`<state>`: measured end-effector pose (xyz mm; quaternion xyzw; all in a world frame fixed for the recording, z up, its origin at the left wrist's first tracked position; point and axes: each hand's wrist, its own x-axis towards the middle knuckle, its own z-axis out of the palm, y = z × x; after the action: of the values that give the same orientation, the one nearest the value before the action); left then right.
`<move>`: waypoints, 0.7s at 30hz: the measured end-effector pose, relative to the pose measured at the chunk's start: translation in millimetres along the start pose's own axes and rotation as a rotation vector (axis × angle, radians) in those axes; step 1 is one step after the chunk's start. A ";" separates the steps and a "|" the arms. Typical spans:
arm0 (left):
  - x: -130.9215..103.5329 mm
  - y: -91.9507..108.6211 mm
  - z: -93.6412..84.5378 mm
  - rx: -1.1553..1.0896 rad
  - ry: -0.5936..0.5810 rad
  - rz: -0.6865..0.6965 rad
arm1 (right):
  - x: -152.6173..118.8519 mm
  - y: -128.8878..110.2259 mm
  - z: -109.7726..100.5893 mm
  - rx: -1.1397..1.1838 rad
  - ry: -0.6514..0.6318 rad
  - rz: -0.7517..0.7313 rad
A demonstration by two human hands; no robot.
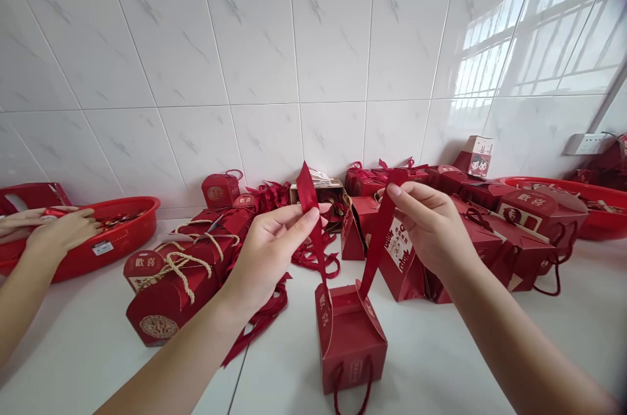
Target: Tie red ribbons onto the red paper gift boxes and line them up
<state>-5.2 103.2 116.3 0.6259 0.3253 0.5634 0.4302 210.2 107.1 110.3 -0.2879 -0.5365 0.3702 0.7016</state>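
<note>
A small dark red gift box (350, 343) stands upright on the white table in front of me, its rounded side flaps raised and a red cord handle hanging at the front. A red satin ribbon (378, 238) rises from between the flaps, one end to each side. My left hand (279, 245) pinches the left end between thumb and fingers, its tip sticking up above them. Opposite, my right hand (428, 212) is closed on the other end at about the same height. Both lengths look fairly taut above the box.
Boxes with gold rope (189, 271) stand at the left beside loose red ribbons (269, 310). More red boxes (519, 242) crowd the right. Red basins (125, 242) hold small wrapped pieces. At far left, another person's hands (61, 232) hold something red. A tiled wall (264, 42) rises behind.
</note>
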 end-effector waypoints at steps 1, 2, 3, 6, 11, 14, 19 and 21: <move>-0.3 0.0 0.3 0.003 0.006 0.002 | -0.8 0.6 0.2 0.002 -0.011 0.009; -0.7 -0.1 0.7 0.002 0.010 0.004 | -1.5 1.3 0.7 0.004 -0.020 0.017; -1.1 -0.2 1.2 -0.006 0.012 0.009 | -2.1 2.1 1.5 0.009 -0.029 0.026; -1.8 -0.4 3.4 -0.051 -0.001 0.036 | -3.9 3.2 5.2 0.049 -0.064 0.065; -1.6 0.5 8.0 -0.083 -0.023 0.077 | -5.6 -0.5 13.5 0.193 -0.091 0.157; -2.3 1.1 10.2 -0.084 0.002 0.106 | -5.6 -3.1 16.3 0.207 -0.080 0.169; -2.6 0.0 11.0 -0.067 0.004 0.121 | -5.9 -6.3 16.5 0.196 -0.102 0.137; -1.9 -1.2 10.6 -0.055 -0.008 0.117 | -6.0 -7.7 16.4 0.192 -0.104 0.113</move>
<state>5.1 100.2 114.5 0.6340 0.2712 0.5937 0.4148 195.1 97.8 117.5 -0.2296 -0.5172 0.4732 0.6752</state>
